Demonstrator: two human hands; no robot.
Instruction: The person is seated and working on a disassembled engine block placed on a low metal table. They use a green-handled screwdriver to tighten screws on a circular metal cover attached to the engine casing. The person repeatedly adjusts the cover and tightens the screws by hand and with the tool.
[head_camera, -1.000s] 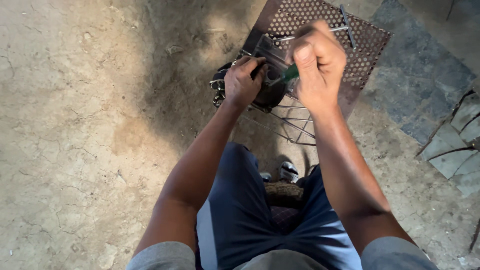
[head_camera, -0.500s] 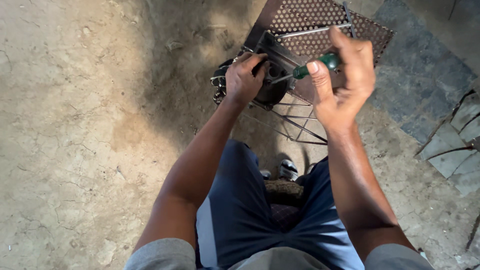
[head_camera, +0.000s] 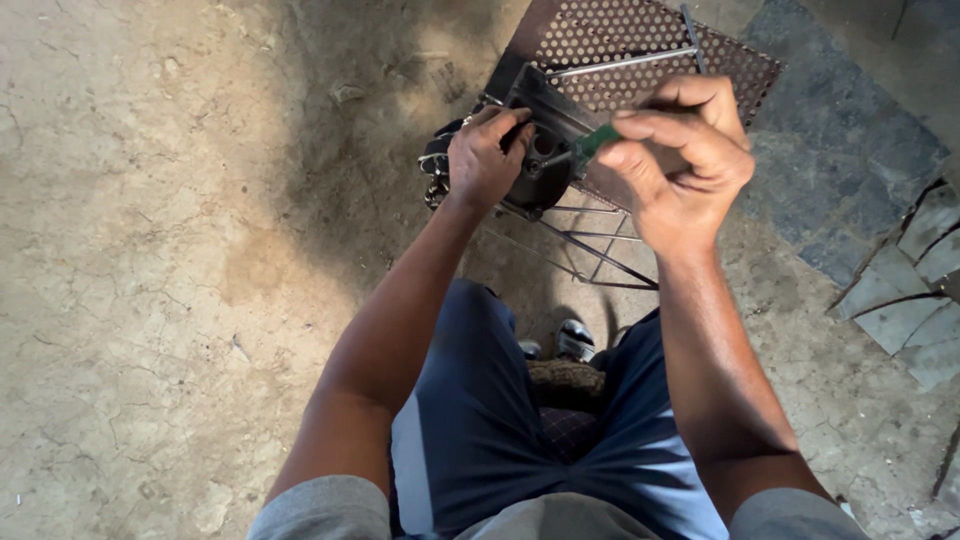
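While the left hand (head_camera: 487, 160) clamps over the near edge of a dark round metal part (head_camera: 540, 170), its fingers curl closed around the rim and press the part against a perforated metal sheet (head_camera: 640, 40). That round part is shaped like a shallow housing with a few holes showing in its face; what sits inside those holes is too dark to tell. It rests at the lower left corner of the sheet, just above a thin wire frame (head_camera: 590, 250) that stands on the ground.

Just to the right, the right hand (head_camera: 680, 160) is closed in a loose fist around the green handle of a screwdriver (head_camera: 590, 143), thumb and forefinger pinching near the front of the handle. The tool's shaft points left, its tip at the face of the round part, between the two hands.

A slim metal rod (head_camera: 620, 63) lies across the sheet, touching it. The sheet is rusty brown and tilted toward the person. Grey stone slabs (head_camera: 860, 170) lie to the right, and cracked bare ground (head_camera: 150, 250) spreads to the left. A shoe (head_camera: 575, 338) shows between the person's knees.
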